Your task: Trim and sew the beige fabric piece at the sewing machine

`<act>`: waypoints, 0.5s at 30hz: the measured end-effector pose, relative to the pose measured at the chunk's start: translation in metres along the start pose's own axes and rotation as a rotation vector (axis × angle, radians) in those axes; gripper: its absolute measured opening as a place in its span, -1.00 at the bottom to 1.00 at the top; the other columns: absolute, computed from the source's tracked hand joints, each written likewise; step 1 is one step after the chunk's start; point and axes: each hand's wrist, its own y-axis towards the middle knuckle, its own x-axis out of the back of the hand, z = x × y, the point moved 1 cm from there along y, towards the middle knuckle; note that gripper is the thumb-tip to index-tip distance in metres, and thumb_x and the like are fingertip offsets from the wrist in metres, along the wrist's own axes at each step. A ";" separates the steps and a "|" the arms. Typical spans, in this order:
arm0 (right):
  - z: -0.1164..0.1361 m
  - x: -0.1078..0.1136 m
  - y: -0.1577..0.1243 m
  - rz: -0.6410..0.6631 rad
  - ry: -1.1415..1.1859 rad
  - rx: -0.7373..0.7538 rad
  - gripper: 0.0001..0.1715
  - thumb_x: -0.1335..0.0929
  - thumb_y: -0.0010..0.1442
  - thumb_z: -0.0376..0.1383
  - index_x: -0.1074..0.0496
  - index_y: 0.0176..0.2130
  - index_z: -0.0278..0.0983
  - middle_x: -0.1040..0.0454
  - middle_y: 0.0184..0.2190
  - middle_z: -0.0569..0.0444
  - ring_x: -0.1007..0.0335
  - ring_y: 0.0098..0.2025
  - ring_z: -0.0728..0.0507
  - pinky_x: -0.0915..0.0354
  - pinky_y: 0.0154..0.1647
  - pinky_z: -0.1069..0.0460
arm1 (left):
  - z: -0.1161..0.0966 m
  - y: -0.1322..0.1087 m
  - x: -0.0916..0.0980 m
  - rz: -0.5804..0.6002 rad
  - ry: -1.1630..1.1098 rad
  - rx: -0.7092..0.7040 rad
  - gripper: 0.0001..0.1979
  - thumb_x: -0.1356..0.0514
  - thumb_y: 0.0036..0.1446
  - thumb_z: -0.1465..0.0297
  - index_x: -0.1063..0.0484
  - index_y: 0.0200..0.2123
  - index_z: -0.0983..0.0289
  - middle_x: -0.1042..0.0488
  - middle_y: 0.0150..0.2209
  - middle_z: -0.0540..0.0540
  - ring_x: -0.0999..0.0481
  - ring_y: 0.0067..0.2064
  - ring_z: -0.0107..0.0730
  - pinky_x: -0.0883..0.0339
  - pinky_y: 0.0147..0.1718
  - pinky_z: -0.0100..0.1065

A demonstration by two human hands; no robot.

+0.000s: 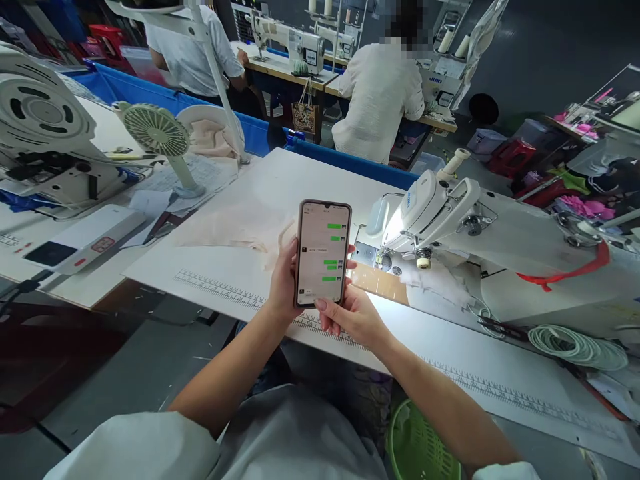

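Both forearms (235,363) forward, fingers (334,309) curled

Lit phone (323,257) — in left hand (283,280)

Before me, right of centre: 1 white sewing machine (443,207), 1 red strip (580,270) at its right; lower right: 1 pale coiled cord (595,355); bottom edge: 1 green basket (423,437); upper left: 1 small fan (157,130); top of the frame: 2 people (380,100) in pale tops.
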 end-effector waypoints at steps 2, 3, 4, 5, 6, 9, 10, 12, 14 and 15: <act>0.000 0.000 0.000 -0.005 -0.002 -0.004 -0.44 -0.44 0.13 0.15 -0.41 -0.40 -0.29 -0.43 -0.62 0.16 -0.21 -0.67 0.07 -0.18 -0.63 0.13 | 0.001 0.000 0.001 -0.014 0.013 0.004 -0.46 -0.14 0.25 0.01 -0.48 0.09 0.29 -0.58 -0.04 0.23 -0.62 -0.12 -0.07 -0.62 -0.24 -0.15; 0.000 0.001 0.001 -0.006 -0.002 -0.005 -0.44 -0.44 0.12 0.16 -0.41 -0.39 -0.29 -0.43 -0.62 0.16 -0.20 -0.67 0.07 -0.18 -0.63 0.13 | 0.001 0.000 0.001 -0.023 0.020 0.005 -0.45 -0.14 0.25 0.01 -0.47 0.09 0.30 -0.58 -0.03 0.23 -0.62 -0.12 -0.06 -0.62 -0.24 -0.15; -0.001 0.001 0.001 -0.006 -0.002 -0.006 -0.43 -0.45 0.12 0.16 -0.41 -0.39 -0.29 -0.43 -0.63 0.16 -0.20 -0.67 0.07 -0.17 -0.63 0.12 | 0.001 0.000 0.001 -0.030 0.026 0.005 -0.44 -0.14 0.25 0.00 -0.47 0.10 0.30 -0.58 -0.03 0.23 -0.62 -0.12 -0.06 -0.62 -0.24 -0.15; -0.001 0.001 0.001 -0.005 -0.004 -0.007 -0.43 -0.45 0.11 0.17 -0.41 -0.40 -0.29 -0.43 -0.63 0.16 -0.20 -0.67 0.07 -0.17 -0.63 0.12 | 0.002 0.000 0.001 -0.035 0.032 0.004 -0.43 -0.14 0.24 0.00 -0.47 0.10 0.31 -0.58 -0.03 0.23 -0.62 -0.12 -0.07 -0.62 -0.25 -0.15; -0.001 0.001 0.001 -0.006 -0.005 -0.009 -0.42 -0.45 0.11 0.17 -0.41 -0.40 -0.29 -0.42 -0.63 0.16 -0.20 -0.67 0.06 -0.17 -0.64 0.12 | 0.002 0.000 0.001 -0.038 0.036 0.003 -0.43 -0.14 0.24 -0.01 -0.47 0.10 0.31 -0.58 -0.03 0.23 -0.61 -0.12 -0.07 -0.62 -0.24 -0.15; 0.000 0.001 0.001 -0.014 -0.006 -0.010 -0.40 -0.44 0.09 0.19 -0.40 -0.42 -0.29 -0.41 -0.64 0.17 -0.19 -0.67 0.06 -0.16 -0.64 0.12 | 0.002 0.000 0.002 -0.045 0.052 0.000 -0.41 -0.14 0.24 -0.01 -0.46 0.12 0.31 -0.57 -0.03 0.24 -0.61 -0.13 -0.06 -0.62 -0.24 -0.14; 0.000 0.000 0.001 -0.016 -0.005 -0.010 -0.40 -0.44 0.09 0.19 -0.40 -0.43 -0.28 -0.41 -0.64 0.17 -0.19 -0.67 0.06 -0.16 -0.64 0.12 | 0.002 0.000 0.002 -0.049 0.057 0.000 -0.41 -0.14 0.24 -0.01 -0.45 0.13 0.31 -0.57 -0.03 0.24 -0.61 -0.13 -0.06 -0.62 -0.24 -0.14; 0.000 0.000 0.001 -0.015 -0.003 -0.012 -0.40 -0.44 0.10 0.19 -0.40 -0.44 -0.28 -0.40 -0.64 0.16 -0.19 -0.67 0.06 -0.16 -0.64 0.12 | 0.003 0.000 0.002 -0.057 0.062 0.001 -0.40 -0.13 0.24 -0.01 -0.43 0.15 0.30 -0.57 -0.02 0.25 -0.61 -0.12 -0.04 -0.61 -0.24 -0.13; 0.001 0.000 0.001 -0.014 -0.006 -0.016 -0.40 -0.44 0.10 0.19 -0.39 -0.45 -0.28 -0.41 -0.64 0.16 -0.19 -0.67 0.06 -0.16 -0.64 0.11 | 0.002 0.000 0.003 -0.058 0.054 0.005 -0.38 -0.12 0.24 -0.01 -0.41 0.17 0.30 -0.57 -0.01 0.26 -0.61 -0.12 -0.03 -0.61 -0.24 -0.13; 0.001 0.000 0.001 -0.014 -0.007 -0.018 -0.40 -0.44 0.09 0.19 -0.39 -0.45 -0.28 -0.41 -0.64 0.16 -0.19 -0.67 0.06 -0.15 -0.64 0.11 | 0.002 0.000 0.002 -0.056 0.047 0.008 -0.38 -0.12 0.24 -0.01 -0.41 0.18 0.30 -0.57 -0.01 0.26 -0.62 -0.13 -0.04 -0.61 -0.25 -0.13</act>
